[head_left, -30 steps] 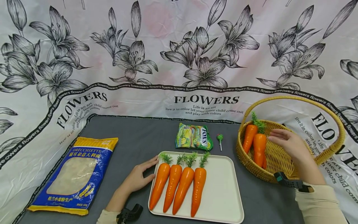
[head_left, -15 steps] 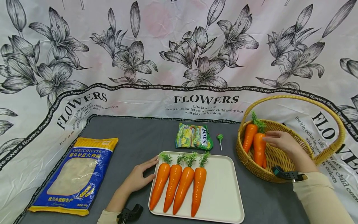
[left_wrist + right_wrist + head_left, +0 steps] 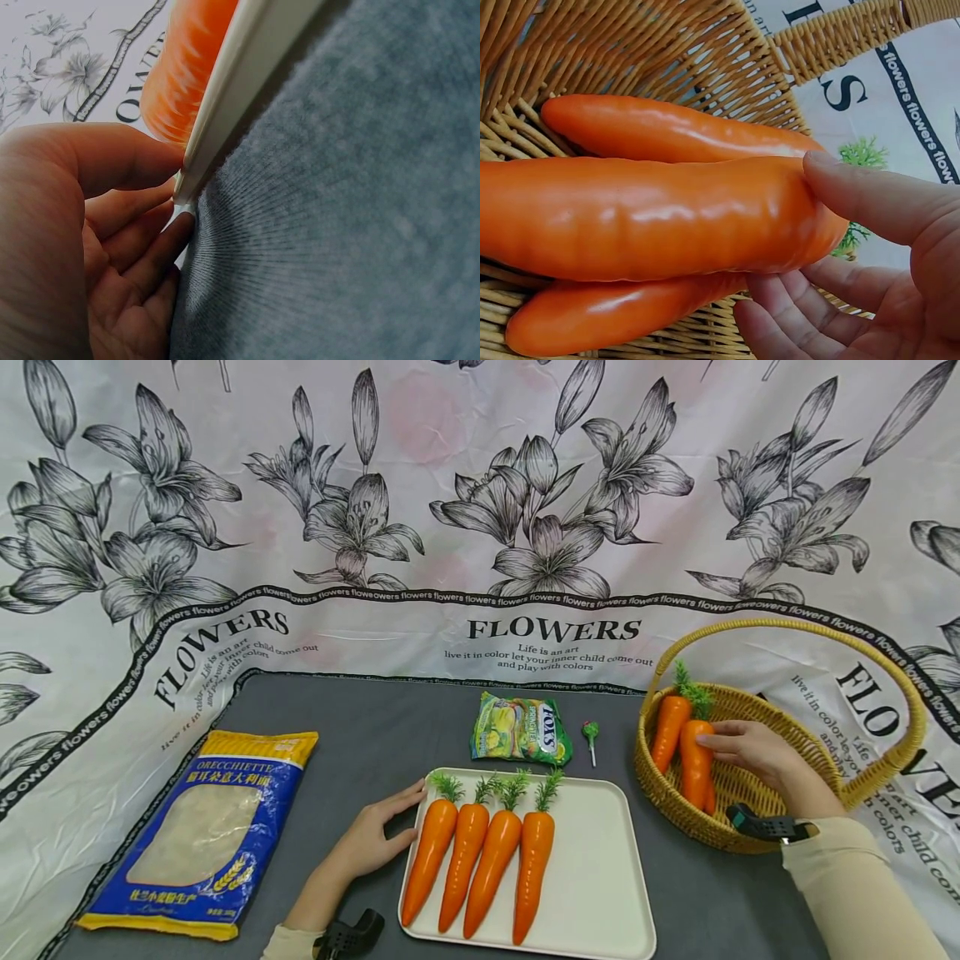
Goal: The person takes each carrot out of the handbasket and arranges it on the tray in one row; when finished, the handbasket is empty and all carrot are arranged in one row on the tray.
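Note:
In the head view, my right hand [image 3: 750,750] is inside the wicker basket [image 3: 813,722], at the leafy end of an orange carrot [image 3: 696,764]. The right wrist view shows the thumb on one side of this carrot [image 3: 652,214] and fingers curled against the other. Two more carrots lie beside it, an upper one [image 3: 675,129] and a lower one [image 3: 607,315]. My left hand [image 3: 375,835] touches the left edge of the white tray [image 3: 592,860] with relaxed fingers. Thumb and fingertips meet the tray rim [image 3: 217,101] in the left wrist view.
Several carrots [image 3: 491,868] lie side by side on the tray's left part. Behind it are a green candy bag [image 3: 517,727] and a lollipop [image 3: 590,731]. A blue and yellow orecchiette pasta bag [image 3: 198,831] lies at left. The basket's tall handle [image 3: 795,622] arches over its opening.
My right hand has moved left within the basket, from beside the carrots onto the middle one, and its fingers have closed about the top end. The left hand stays at the tray's edge.

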